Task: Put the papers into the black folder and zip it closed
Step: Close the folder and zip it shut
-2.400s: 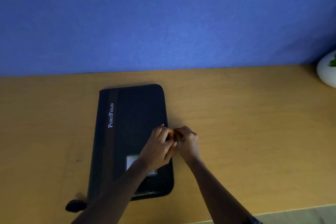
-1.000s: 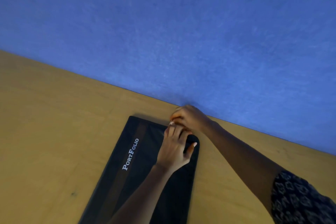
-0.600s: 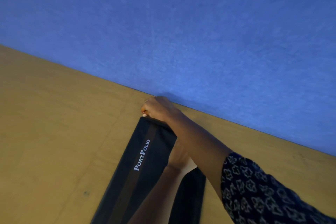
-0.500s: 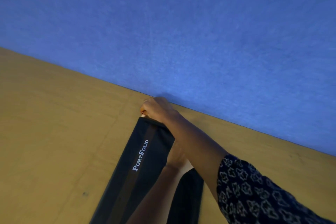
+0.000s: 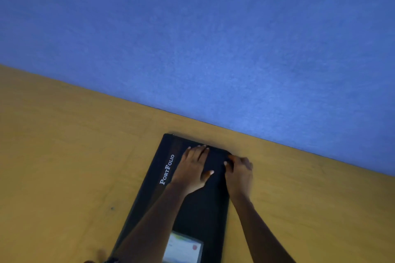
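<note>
The black folder [image 5: 205, 209] lies closed on the wooden table, its "PortFolio" lettering near the left side and a clear label window [image 5: 183, 249] at its near end. My left hand [image 5: 192, 168] rests flat on the cover near the far end, fingers spread, holding nothing. My right hand [image 5: 239, 174] sits at the folder's right edge by the far right corner, with its fingers curled onto that edge. No papers are visible. The zipper pull is not visible.
The yellow-brown table [image 5: 64, 156] stretches left and right of the folder. A blue wall [image 5: 213, 38] rises directly behind the folder's far end.
My right hand has come back from the folder's far left corner to its right edge, so the arms no longer cross. My left hand stays flat on the cover.
</note>
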A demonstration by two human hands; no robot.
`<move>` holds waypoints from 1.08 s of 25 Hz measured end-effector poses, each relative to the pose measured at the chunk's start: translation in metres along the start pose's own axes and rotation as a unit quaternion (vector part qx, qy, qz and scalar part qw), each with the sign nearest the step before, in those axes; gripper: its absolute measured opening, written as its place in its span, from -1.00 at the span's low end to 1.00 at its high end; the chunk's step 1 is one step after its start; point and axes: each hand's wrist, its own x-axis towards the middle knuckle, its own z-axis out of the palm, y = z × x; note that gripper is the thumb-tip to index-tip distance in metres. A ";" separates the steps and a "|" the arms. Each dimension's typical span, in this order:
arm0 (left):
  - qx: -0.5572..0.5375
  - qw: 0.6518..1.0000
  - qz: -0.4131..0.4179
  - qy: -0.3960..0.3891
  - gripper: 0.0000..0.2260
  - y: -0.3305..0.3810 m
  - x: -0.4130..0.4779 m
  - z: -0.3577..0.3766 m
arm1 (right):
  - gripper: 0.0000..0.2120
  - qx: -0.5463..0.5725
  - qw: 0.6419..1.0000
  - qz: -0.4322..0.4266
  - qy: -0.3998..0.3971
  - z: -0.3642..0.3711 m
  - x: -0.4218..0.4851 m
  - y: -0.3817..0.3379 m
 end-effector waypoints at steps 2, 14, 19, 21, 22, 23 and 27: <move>0.004 1.000 -0.010 -0.018 -0.33 -0.016 -0.025 -0.009 | -0.69 -0.017 0.998 0.051 -0.032 0.000 -0.032 0.012; -0.078 0.982 -0.154 -0.082 -0.25 -0.080 -0.138 -0.040 | -0.63 0.016 0.964 0.265 -0.031 0.005 -0.148 0.003; -0.133 0.962 -0.218 -0.093 -0.34 -0.086 -0.152 -0.053 | -0.61 0.005 0.948 0.318 -0.010 0.007 -0.187 -0.003; -0.201 0.940 -0.255 -0.102 -0.43 -0.088 -0.152 -0.054 | -0.63 0.006 0.943 0.332 -0.009 0.010 -0.196 -0.007; -0.241 0.926 -0.272 -0.107 -0.47 -0.090 -0.152 -0.055 | -0.65 0.012 0.941 0.337 -0.008 0.011 -0.198 -0.010; -0.274 0.912 -0.284 -0.111 -0.50 -0.092 -0.152 -0.055 | -0.67 0.015 0.940 0.342 -0.004 0.011 -0.200 -0.012; -0.310 0.896 -0.300 -0.106 -0.60 -0.105 -0.148 -0.058 | -0.76 0.037 0.933 0.358 0.012 0.016 -0.204 -0.020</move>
